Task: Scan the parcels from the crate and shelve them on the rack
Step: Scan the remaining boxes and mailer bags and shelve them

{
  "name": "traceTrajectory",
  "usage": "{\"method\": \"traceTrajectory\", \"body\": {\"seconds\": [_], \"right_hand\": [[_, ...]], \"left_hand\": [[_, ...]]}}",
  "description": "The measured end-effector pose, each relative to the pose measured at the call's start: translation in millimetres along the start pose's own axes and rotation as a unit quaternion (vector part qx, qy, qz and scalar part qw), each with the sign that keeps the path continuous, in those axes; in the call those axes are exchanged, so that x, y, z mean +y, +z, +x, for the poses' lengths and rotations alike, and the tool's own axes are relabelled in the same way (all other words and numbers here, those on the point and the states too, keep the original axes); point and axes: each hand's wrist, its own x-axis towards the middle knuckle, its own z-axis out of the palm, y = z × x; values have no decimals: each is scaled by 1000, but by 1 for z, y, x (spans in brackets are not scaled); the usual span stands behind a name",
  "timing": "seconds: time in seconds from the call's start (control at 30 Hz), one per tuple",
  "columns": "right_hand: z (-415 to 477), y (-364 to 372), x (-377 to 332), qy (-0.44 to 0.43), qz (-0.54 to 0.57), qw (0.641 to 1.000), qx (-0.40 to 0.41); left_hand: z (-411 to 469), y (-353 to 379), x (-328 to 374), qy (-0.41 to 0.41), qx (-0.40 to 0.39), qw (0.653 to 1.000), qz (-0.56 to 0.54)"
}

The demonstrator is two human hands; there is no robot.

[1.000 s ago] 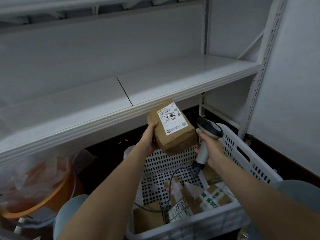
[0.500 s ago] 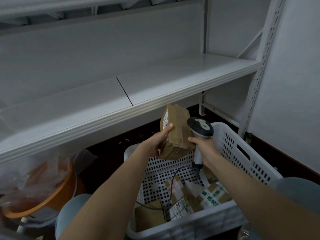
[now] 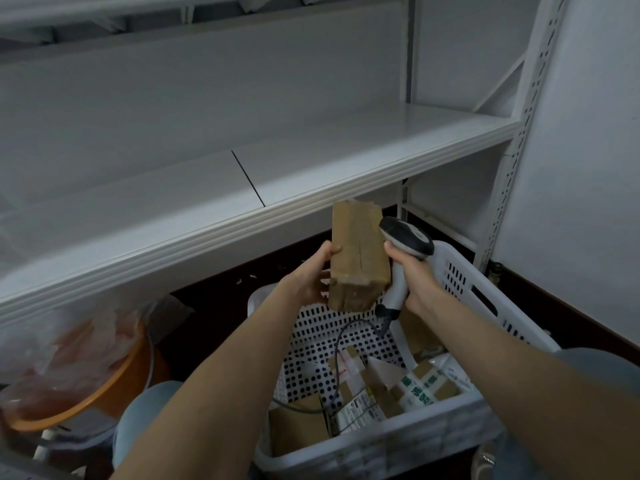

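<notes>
My left hand (image 3: 310,277) grips a brown cardboard parcel (image 3: 358,261) upright above the white perforated crate (image 3: 381,441). The parcel's label is turned out of sight and only plain taped cardboard faces me. My right hand (image 3: 414,282) holds a grey and white barcode scanner (image 3: 405,247) by its handle, right beside the parcel, its head touching the parcel's right edge. The scanner's cable (image 3: 341,355) drops into the crate. Several more labelled parcels (image 3: 391,386) lie in the crate's bottom. The white rack shelf (image 3: 311,168) runs just above and behind the parcel.
An orange basin (image 3: 90,389) with crumpled clear plastic sits low on the left under the shelf. The rack's perforated upright (image 3: 523,112) stands at the right, against a white wall (image 3: 588,168). Another shelf board hangs overhead at the top.
My left hand has turned the parcel so the white 2004 label swung away from me and out of sight. The scanner has moved in closer to the parcel's right side.
</notes>
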Motion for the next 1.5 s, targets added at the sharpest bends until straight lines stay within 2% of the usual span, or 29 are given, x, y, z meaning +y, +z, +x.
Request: {"method": "traceTrajectory", "body": {"seconds": [0.17, 0.27, 0.37, 0.53, 0.63, 0.7, 0.83, 0.93, 1.1, 1.17, 1.23, 1.33, 1.4, 1.5], "right_hand": [[6, -13, -6, 33, -14, 999, -33], [7, -14, 0, 48, 13, 997, -64], [7, -13, 6, 55, 34, 997, -45], [8, -15, 10, 50, 20, 998, -20], [10, -14, 13, 38, 14, 999, -11], [8, -11, 13, 36, 15, 999, -22], [5, -3, 9, 44, 54, 997, -40], [5, 1, 6, 43, 68, 997, -19], [4, 1, 7, 47, 78, 996, -9], [3, 0, 8, 58, 86, 994, -22], [2, -3, 5, 53, 67, 996, -28], [7, -15, -3, 41, 35, 998, 39], [9, -24, -5, 57, 31, 997, 46], [9, -27, -1, 114, -1, 993, 6]], "left_hand": [[4, -11, -10, 83, -92, 992, 22], [8, -7, -12, 127, -37, 991, -2], [6, -1, -12, 148, 13, 989, 4], [3, -2, -11, 118, -23, 993, -6], [1, 3, -9, 127, -25, 992, 8], [1, 12, -6, 168, 4, 985, 26], [0, 31, -2, 222, 139, 963, 56], [4, 40, -2, 265, 175, 939, 133], [5, 48, 0, 279, 222, 900, 252], [7, 47, 1, 272, 228, 897, 262], [11, 37, 4, 243, 224, 921, 206], [10, 15, 5, 174, 193, 965, 37], [8, 4, 2, 130, 183, 972, -70], [5, -5, 3, 87, 142, 970, -175]]}}
